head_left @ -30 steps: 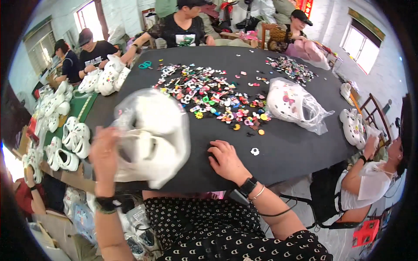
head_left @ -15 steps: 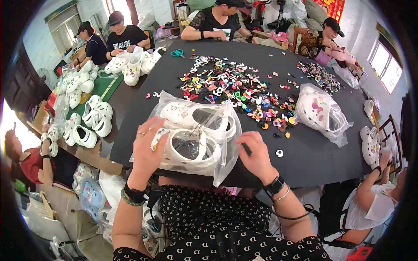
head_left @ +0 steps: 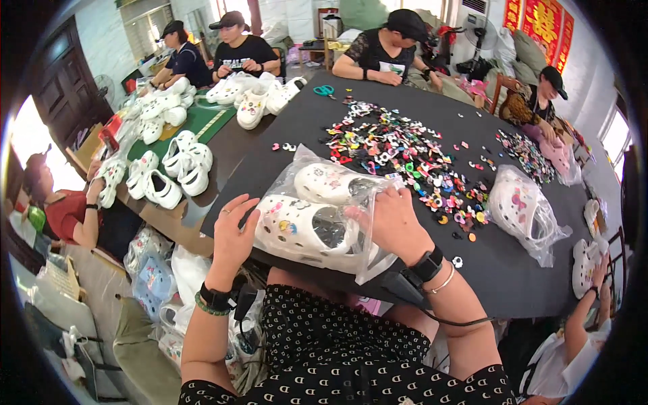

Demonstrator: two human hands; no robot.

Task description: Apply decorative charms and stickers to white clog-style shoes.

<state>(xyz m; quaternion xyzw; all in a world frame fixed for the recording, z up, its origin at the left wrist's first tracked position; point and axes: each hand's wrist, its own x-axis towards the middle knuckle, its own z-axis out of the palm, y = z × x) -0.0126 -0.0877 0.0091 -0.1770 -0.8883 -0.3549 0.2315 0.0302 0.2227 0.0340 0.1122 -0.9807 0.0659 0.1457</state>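
A pair of white clogs with small charms lies in a clear plastic bag (head_left: 375,260) at the table's near edge. Of the pair, the near clog (head_left: 307,226) and the far clog (head_left: 320,181) both point their toes to the left. My right hand (head_left: 401,219) is closed on the bag's right end, its thumb bent in toward the clogs' heels. By the toe end my left hand (head_left: 233,233) is open, fingers apart, close to the bag's left side; whether its fingertips touch the plastic I cannot tell.
A heap of colourful shoe charms (head_left: 398,152) covers the black table's middle (head_left: 317,125). Another bagged clog pair (head_left: 516,202) lies to the right. White clogs (head_left: 162,189) stand on the left, and teal scissors (head_left: 324,90) lie at the back. Several people work around the table.
My right hand has moved from beside the bag onto its right end and closed there. The left hand has drawn back from the clog toes. The whole view has shifted.
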